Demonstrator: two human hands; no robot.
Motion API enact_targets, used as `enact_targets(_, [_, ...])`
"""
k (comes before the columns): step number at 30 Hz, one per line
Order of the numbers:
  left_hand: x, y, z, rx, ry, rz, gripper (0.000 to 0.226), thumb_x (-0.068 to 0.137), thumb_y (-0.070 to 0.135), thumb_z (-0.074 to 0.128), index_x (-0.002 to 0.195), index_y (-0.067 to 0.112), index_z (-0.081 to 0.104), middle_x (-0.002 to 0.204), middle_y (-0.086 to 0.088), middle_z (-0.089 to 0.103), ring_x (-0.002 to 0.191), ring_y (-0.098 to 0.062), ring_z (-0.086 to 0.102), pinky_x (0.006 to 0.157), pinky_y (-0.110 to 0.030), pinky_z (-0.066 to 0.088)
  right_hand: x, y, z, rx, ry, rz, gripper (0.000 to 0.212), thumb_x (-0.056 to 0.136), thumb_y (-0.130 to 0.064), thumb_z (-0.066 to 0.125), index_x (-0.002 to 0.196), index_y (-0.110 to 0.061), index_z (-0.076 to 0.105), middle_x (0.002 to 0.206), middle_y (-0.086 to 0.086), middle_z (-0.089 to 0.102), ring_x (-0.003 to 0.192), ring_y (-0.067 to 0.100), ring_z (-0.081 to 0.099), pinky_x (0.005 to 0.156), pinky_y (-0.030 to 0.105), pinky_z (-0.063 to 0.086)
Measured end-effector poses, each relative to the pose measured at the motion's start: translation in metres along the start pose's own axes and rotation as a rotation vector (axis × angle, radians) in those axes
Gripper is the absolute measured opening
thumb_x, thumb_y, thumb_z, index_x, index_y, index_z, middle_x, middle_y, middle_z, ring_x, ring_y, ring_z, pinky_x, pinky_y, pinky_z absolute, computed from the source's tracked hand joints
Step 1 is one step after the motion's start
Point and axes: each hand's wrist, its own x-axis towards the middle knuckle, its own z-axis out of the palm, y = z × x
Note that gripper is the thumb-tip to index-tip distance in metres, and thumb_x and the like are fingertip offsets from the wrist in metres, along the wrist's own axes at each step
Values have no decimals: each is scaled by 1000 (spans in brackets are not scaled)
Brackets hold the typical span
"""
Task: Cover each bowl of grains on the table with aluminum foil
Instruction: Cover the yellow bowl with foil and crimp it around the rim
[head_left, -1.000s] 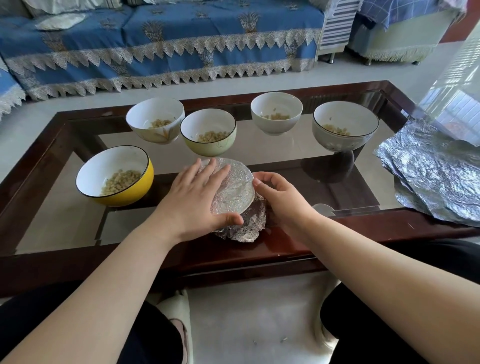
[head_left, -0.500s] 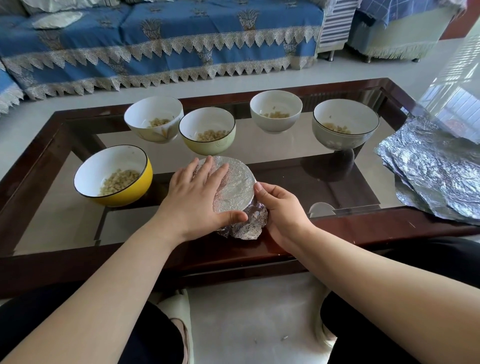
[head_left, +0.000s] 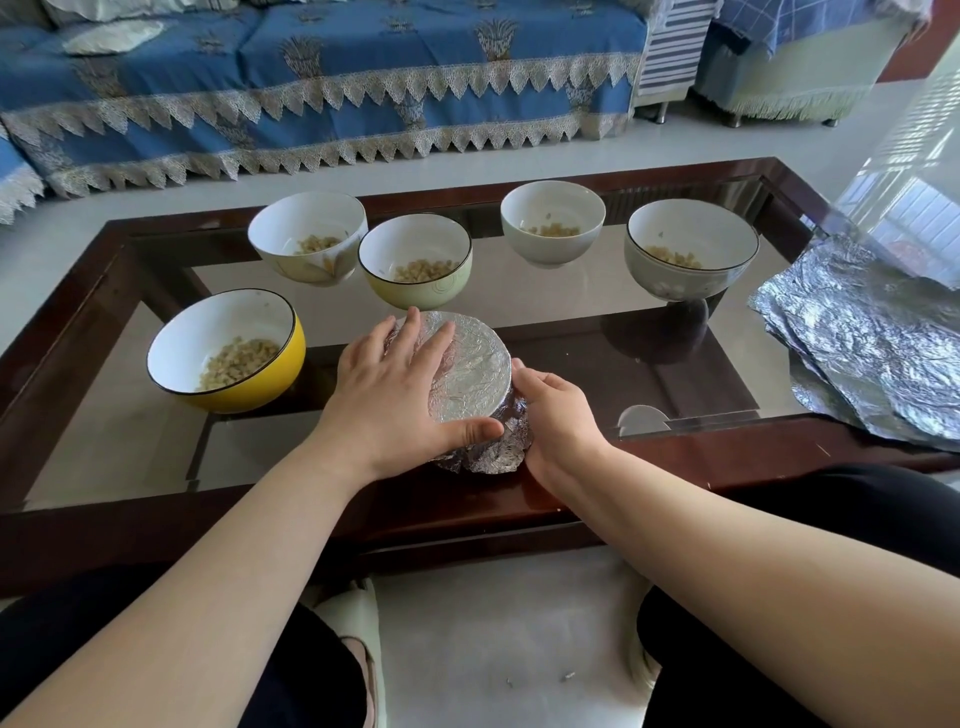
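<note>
My left hand (head_left: 395, 395) lies flat on the foiled bowl (head_left: 470, 371); my right hand (head_left: 558, 415) curls round its side; squeezing too hard could tear the foil (head_left: 493, 453).

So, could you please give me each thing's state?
Foil-wrapped bowl: covered.
Yellow bowl: uncovered.
Floral white bowl: uncovered.
Green bowl: uncovered.
Plain white bowl: uncovered.
Grey bowl: uncovered.
Foil sheets: stacked, crinkled.
Left hand: flat on the covered top.
Right hand: curled round that bowl's side.
</note>
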Motion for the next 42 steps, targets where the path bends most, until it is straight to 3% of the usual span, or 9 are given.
enact_targets(4, [-1, 1, 1, -11, 9, -7, 128, 50, 103, 10, 158, 35, 0, 167, -4, -3, 152, -24, -3, 120, -49, 4, 3, 3, 3, -57, 1, 13, 14, 97, -16, 59, 89, -5, 60, 89, 16, 62, 80, 28, 58, 72, 45, 51])
enact_targets(11, [-2, 6, 0, 7, 10, -48, 130, 49, 103, 7, 158, 33, 0, 167, -4, -3, 152, -25, -3, 120, -48, 4, 3, 3, 3, -152, 46, -102, 6, 96, -17, 58, 91, -15, 57, 83, 10, 58, 73, 24, 52, 68, 40, 45])
enact_targets(19, [-1, 26, 1, -14, 27, -216, 130, 53, 102, 11, 158, 26, 3, 167, -9, -1, 152, -31, -1, 120, -51, 8, 15, -20, -3, -647, 38, -428, 20, 89, -7, 59, 80, -24, 58, 74, -4, 58, 66, 13, 53, 69, 31, 46])
enact_targets(22, [-1, 29, 2, -11, 34, -231, 131, 52, 102, 10, 158, 25, 3, 167, -10, 0, 152, -31, -1, 119, -52, 8, 15, -20, -8, -621, 11, -356, 20, 92, -7, 53, 82, -21, 62, 73, 1, 60, 65, 14, 51, 65, 30, 44])
enact_targets(25, [-1, 29, 3, -12, 38, -237, 130, 53, 101, 10, 158, 25, 3, 167, -10, 1, 152, -31, -1, 119, -52, 8, 11, -24, -13, -430, -83, -202, 23, 90, -4, 51, 83, -18, 68, 82, 3, 71, 77, 21, 61, 70, 34, 49])
enact_targets(29, [0, 29, 2, -11, 31, -238, 127, 56, 101, 11, 158, 26, 2, 167, -10, -1, 152, -31, -2, 120, -52, 7, 0, -34, -24, -322, -267, -50, 22, 98, -17, 49, 105, -16, 70, 89, 4, 68, 77, 16, 64, 68, 30, 52])
enact_targets(32, [0, 28, 2, -6, 25, -238, 127, 56, 102, 12, 158, 26, 2, 167, -10, -2, 152, -31, -3, 120, -53, 8, -3, -35, -34, -271, -419, 42, 30, 101, -31, 50, 123, -16, 63, 103, 9, 70, 87, 18, 68, 80, 37, 58])
enact_targets(35, [0, 30, 2, -11, 19, -242, 128, 55, 102, 12, 158, 26, 2, 167, -10, -2, 152, -31, -3, 120, -53, 7, -2, -33, -39, -211, -528, 63, 33, 102, -23, 49, 133, -15, 57, 127, 12, 65, 106, 24, 65, 90, 43, 54])
enact_targets(42, [1, 31, 2, -10, 14, -253, 127, 55, 101, 12, 158, 26, 2, 167, -9, -2, 152, -30, -4, 119, -52, 7, 7, -25, -40, -161, -495, 76, 33, 103, -14, 45, 134, -15, 57, 127, 13, 65, 107, 26, 64, 93, 44, 51])
